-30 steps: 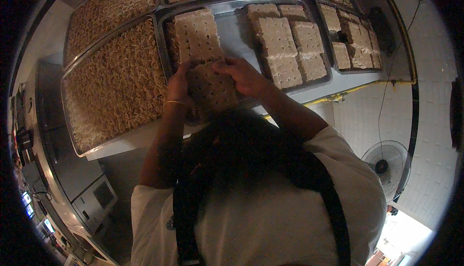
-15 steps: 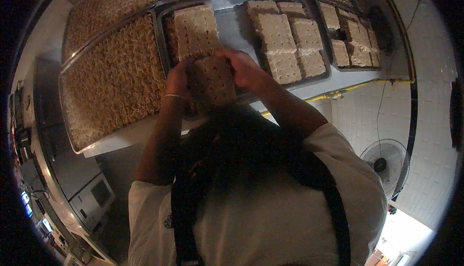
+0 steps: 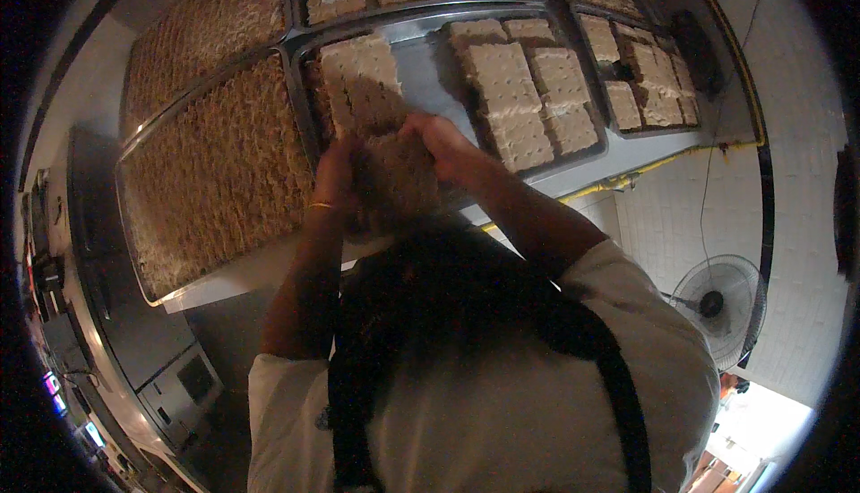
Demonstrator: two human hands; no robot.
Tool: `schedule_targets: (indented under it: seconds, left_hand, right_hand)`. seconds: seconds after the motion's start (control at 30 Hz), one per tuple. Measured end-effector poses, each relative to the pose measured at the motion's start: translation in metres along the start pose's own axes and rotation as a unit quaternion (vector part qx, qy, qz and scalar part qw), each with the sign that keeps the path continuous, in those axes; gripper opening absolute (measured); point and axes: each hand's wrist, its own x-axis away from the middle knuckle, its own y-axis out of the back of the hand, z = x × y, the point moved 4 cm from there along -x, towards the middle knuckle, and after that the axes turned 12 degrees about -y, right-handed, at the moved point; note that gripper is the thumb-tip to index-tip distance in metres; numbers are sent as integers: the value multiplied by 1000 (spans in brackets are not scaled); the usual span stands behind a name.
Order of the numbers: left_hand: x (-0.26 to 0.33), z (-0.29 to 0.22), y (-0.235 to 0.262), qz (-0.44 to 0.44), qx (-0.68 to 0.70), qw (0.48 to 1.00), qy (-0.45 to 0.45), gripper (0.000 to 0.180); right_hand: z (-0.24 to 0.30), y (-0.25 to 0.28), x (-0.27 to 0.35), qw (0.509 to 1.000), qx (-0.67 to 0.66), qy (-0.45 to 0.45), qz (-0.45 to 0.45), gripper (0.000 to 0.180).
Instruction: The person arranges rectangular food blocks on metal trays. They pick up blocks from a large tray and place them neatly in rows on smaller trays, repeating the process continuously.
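Note:
My left hand [image 3: 337, 175] and my right hand [image 3: 442, 145] grip the two sides of a brown, rectangular slab of baked dough [image 3: 396, 180]. It lies at the near end of a metal tray [image 3: 426, 70], close in front of my chest, and is shadowed and smeared by motion. My thumbs and fingertips sit near its far edge; my other fingers are mostly hidden. Touching or nearly touching that edge, a paler dimpled slab [image 3: 360, 68] lies farther up the same tray. On the tray's right side, several pale slabs [image 3: 504, 77] with rows of small holes lie close together.
Left of this tray, another tray holds a golden-brown sheet with a rough, crinkled top [image 3: 215, 162]. More trays of slabs [image 3: 654, 77] stand to the right and behind. A yellow pipe [image 3: 618, 180] runs along the table's near edge. A fan [image 3: 717, 305] stands at the right.
The slab between my hands has blurred, and its holes no longer show clearly. Both hands keep their grip. The whole view has shifted slightly, with the trays lower in the picture.

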Motion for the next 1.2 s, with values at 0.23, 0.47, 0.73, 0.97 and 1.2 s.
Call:
schedule_targets:
  seconds: [0.23, 0.47, 0.73, 0.97, 1.2]
  left_hand:
    - [26, -1, 4, 7, -61, 985, -163, 50]
    - [84, 13, -23, 77, -275, 936, -206, 67]
    - [36, -2, -92, 161, -284, 935, -139, 64]
    - [30, -18, -139, 218, -227, 945, -93, 50]
    - [55, -11, -93, 175, -401, 871, -226, 44]
  right_hand:
    - [-14, -4, 45, 910, 261, 322, 3, 48]
    - [-29, 17, 75, 830, 365, 411, -91, 62]
    - [19, 70, 96, 516, 556, 638, -131, 60]
    - [25, 102, 88, 717, 611, 282, -183, 53]
    - [12, 93, 82, 636, 619, 447, -107, 50]
